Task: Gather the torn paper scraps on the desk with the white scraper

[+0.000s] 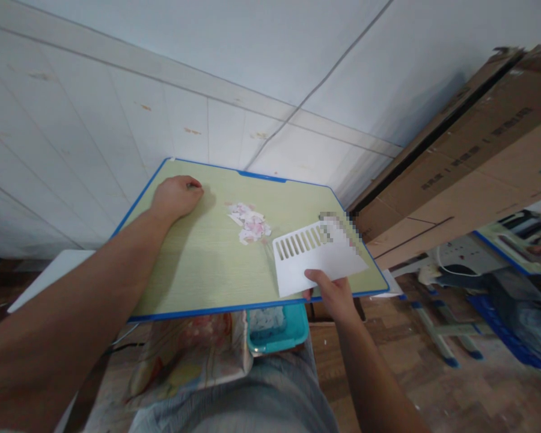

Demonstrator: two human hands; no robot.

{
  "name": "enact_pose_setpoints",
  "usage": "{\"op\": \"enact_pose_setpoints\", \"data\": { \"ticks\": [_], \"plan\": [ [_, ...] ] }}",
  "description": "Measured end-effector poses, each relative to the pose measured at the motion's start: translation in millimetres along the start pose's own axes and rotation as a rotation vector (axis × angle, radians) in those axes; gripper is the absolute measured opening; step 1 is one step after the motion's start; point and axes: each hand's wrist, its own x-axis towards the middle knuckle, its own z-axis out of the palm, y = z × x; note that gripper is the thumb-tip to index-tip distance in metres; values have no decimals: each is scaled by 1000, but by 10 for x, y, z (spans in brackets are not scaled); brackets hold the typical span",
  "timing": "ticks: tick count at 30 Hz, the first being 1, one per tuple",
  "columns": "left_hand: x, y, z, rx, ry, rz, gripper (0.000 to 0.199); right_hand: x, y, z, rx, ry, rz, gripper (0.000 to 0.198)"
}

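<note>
The white slotted card (pixel 318 261) lies flat on the near right part of the green desk board (pixel 198 264), its near edge reaching the board's blue front rim. It looks thin, light and fairly stiff, like plastic or heavy card, so it should slide easily over the smooth board and flex if pressed hard. The right hand (pixel 333 294) pinches it at the near edge, thumb on top and the other fingers tucked beneath; that edge looks like the natural hold, well clear of the slots. Its long axis runs left to right across the board, rising slightly toward the far right, and the row of slots sits along the far left edge, facing the heap of torn paper scraps (pixel 250 222) just beyond it.

The left hand (pixel 177 195) rests at the board's far left corner, fingers curled into a loose fist, holding nothing that can be seen. Below the board's front rim sits a teal tray (pixel 279 337). Cardboard boxes (pixel 469 162) lean to the right of the board.
</note>
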Motion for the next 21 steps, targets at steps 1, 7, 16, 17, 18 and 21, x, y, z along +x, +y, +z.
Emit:
{"op": "enact_pose_setpoints", "data": {
  "ticks": [1,7,16,17,18,21],
  "plan": [
    [8,-10,9,-1,2,3,47,23,3,0,-8,27,-17,42],
    [97,-72,74,-9,32,-8,49,210,35,153,5,170,-70,44],
    [197,-185,146,-15,46,21,50,300,60,335,-4,110,-47,42],
    [198,-186,145,-14,48,20,50,299,65,335,-15,105,-48,41],
    [197,-186,144,-14,49,19,50,296,70,333,-27,102,-50,40],
    [194,-181,143,-13,46,15,51,280,82,315,-56,87,-55,40]
  ]
}}
